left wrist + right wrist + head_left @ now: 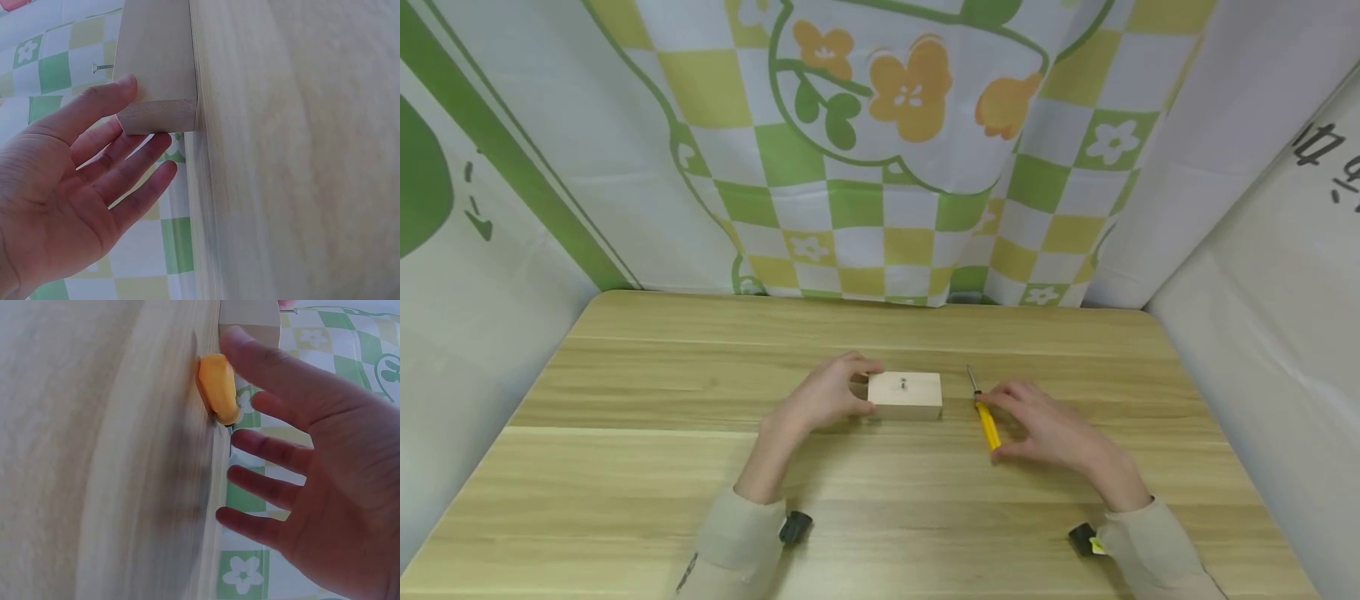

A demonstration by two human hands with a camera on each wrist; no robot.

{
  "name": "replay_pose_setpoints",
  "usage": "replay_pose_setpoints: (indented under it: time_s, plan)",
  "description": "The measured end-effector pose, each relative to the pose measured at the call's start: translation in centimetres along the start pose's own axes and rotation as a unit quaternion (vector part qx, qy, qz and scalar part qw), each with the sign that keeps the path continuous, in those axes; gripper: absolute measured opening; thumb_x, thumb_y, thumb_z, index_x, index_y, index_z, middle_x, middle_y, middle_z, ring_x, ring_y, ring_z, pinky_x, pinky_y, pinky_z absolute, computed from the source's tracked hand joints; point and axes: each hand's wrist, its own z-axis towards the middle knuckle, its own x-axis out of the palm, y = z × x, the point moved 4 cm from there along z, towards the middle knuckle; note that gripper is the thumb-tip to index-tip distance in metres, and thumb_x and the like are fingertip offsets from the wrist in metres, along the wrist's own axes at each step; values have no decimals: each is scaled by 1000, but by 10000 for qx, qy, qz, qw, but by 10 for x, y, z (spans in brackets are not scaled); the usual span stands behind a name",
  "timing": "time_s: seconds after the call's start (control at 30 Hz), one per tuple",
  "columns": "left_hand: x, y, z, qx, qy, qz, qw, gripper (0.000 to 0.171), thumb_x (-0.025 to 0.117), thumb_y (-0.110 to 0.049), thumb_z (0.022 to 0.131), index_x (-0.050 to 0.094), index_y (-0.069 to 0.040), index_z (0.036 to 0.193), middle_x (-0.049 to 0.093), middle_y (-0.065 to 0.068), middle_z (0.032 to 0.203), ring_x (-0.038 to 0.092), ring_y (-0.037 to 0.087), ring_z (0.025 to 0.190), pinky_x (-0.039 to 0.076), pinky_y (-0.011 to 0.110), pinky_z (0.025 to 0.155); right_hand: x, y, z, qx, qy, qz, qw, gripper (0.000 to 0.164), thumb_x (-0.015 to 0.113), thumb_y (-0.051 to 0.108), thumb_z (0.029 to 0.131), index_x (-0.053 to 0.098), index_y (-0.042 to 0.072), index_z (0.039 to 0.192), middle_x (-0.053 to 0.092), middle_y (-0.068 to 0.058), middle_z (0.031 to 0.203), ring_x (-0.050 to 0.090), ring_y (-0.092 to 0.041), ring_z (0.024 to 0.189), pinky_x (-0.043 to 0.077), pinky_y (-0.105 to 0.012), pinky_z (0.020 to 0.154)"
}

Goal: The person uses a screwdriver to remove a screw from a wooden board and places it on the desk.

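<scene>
A pale wooden block [904,398] lies on the table with a screw [103,67] standing up out of its top face. My left hand [827,392] holds the block's left end, thumb on the near side and index finger at the far corner; the other fingers spread beside the end face. To the right of the block lies a screwdriver with a yellow handle [988,427], its metal shaft pointing away from me. Around that handle is my right hand [1045,425], thumb close by its butt end and fingers loosely spread in the right wrist view.
Under everything is a wood-grain table [625,467]. A checkered, flower-patterned curtain [865,208] hangs along its back edge, and white sheets [1262,317] stand at both sides. Each sleeve cuff carries a small black camera [795,527].
</scene>
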Motion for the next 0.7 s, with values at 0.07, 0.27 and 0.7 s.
replay_pose_setpoints:
  time_s: [0.07, 0.27, 0.7]
  plan:
    - [0, 0, 0, -11, 9, -2, 10000, 64, 82, -14, 79, 58, -11, 139, 59, 5, 135, 59, 27, 124, 48, 46, 105, 2, 0, 1, -6, 68, -5, 10000, 79, 84, 43, 75, 52, 17, 144, 54, -3, 132, 52, -20, 120, 51, -45, 99]
    - [0, 0, 0, 4, 11, -28, 10000, 65, 83, -15, 80, 58, -11, 139, 59, 4, 134, 59, 27, 124, 49, 45, 104, 4, 1, 2, -82, 129, -84, 9998, 74, 84, 40, 76, 56, 18, 141, 54, -1, 128, 51, -18, 116, 51, -43, 98]
    - [0, 0, -1, 11, 8, 1, 10000, 62, 82, -15, 80, 59, -12, 138, 59, 4, 135, 59, 26, 124, 50, 44, 104, 7, 2, 3, -276, 189, -235, 9992, 61, 82, 38, 78, 63, 19, 134, 57, 2, 120, 52, -15, 106, 52, -40, 90]
